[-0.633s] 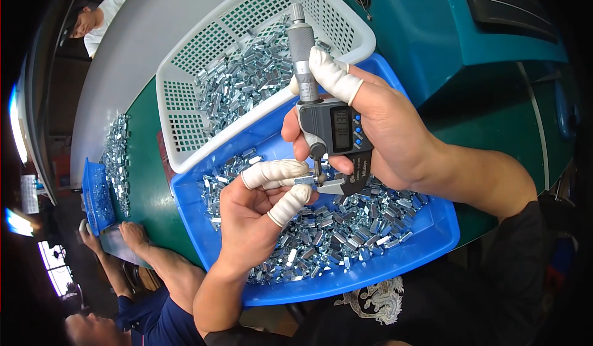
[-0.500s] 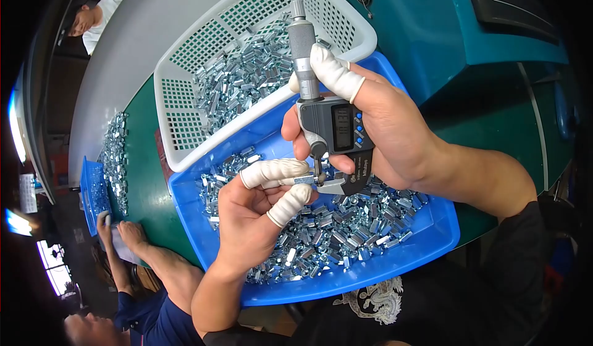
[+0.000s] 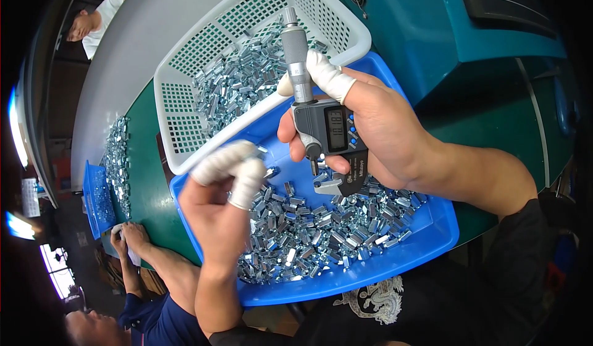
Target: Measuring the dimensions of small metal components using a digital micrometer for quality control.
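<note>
Closed around a digital micrometer [image 3: 317,122], my right grip [image 3: 388,120] has its white-covered thumb along the barrel, bare fingertips showing past the frame. The measuring gap hangs just below those fingertips with no piece in it. Left of it, well apart from the gap, my left grip [image 3: 219,207] has thumb and index finger drawn close together; they blur, and I cannot tell whether a piece is pinched there. Hexagonal metal pieces [image 3: 309,235] lie in the blue tray [image 3: 346,286] beneath both grips, and more heap up in the white basket [image 3: 210,148] beyond them. I judge this to be between one gauging and another; the next move would call for a single piece set square in the gap, frame steady. Between my right palm and fingertips, the screen [image 3: 335,129] shows dark digits; pale lettering marks the frame, fine graduations the barrel.
</note>
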Demonstrator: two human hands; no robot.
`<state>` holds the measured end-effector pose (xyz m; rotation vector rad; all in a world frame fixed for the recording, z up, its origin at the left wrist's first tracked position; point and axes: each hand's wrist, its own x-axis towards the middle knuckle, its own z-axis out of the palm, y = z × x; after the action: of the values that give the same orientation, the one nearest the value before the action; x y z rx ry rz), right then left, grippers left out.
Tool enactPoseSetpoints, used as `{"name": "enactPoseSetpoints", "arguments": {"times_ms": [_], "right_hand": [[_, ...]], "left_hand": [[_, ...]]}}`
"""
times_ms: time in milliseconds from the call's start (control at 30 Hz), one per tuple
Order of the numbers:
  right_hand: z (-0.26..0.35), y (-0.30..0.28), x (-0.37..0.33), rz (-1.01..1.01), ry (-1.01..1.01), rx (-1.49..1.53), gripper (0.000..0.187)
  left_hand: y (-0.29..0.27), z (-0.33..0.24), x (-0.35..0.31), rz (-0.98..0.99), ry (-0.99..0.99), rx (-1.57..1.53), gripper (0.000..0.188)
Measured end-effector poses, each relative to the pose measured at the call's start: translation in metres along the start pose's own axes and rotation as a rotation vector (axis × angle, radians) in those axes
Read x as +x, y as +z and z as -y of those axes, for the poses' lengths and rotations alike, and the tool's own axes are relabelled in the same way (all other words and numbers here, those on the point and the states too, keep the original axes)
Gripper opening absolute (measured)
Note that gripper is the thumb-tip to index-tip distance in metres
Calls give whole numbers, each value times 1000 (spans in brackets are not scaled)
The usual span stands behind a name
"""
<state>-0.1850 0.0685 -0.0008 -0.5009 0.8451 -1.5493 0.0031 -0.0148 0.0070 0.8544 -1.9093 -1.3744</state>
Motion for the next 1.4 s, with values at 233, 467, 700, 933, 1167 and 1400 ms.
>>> {"name": "enactPoseSetpoints", "arguments": {"times_ms": [233, 467, 700, 933, 1167, 1400], "right_hand": [[-1, -5, 1, -24, -13, -19, 44], [-1, -1, 2, -43, 18, 9, 49], [0, -2, 0, -39, 36, 39, 49], [0, 0, 2, -37, 9, 87, 46], [0, 1, 1, -36, -2, 156, 46], [0, 1, 1, -17, 0, 169, 48]], "left_hand": [[3, 2, 11, -141, 133, 49, 34], [26, 16, -9, 324, 276, 616, 23], [29, 24, -7, 401, 227, 593, 22], [9, 7, -5, 189, -36, 3, 22], [13, 6, -8, 348, -182, -246, 25], [12, 2, -10, 352, -261, -335, 23]]}}
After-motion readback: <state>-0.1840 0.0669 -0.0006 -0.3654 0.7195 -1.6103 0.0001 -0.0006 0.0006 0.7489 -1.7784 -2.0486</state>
